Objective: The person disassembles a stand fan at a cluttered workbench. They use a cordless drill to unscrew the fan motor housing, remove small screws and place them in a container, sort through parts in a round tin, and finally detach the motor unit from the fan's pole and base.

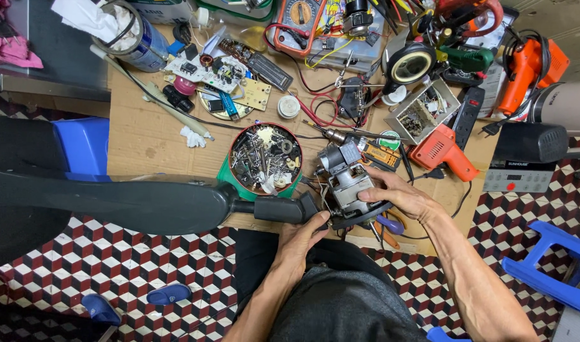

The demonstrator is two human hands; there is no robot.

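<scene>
A grey metal electric motor [345, 180] stands at the near edge of a cluttered wooden workbench [147, 142], on a black round base. My right hand [397, 196] grips its right side, fingers wrapped over the housing. My left hand [301, 240] holds the black neck [283, 209] of a long dark fan blade or housing [113, 202] that stretches to the left, right under the motor's base. A round tin [265, 158] full of screws and small metal parts sits just left of the motor.
Circuit boards [217, 69], a multimeter [299, 22], an orange glue gun [442, 152], an orange drill [527, 69], a magnifier lamp [410, 63] and tangled wires crowd the bench. Blue plastic stools [84, 145] [549, 266] stand on the checkered floor either side.
</scene>
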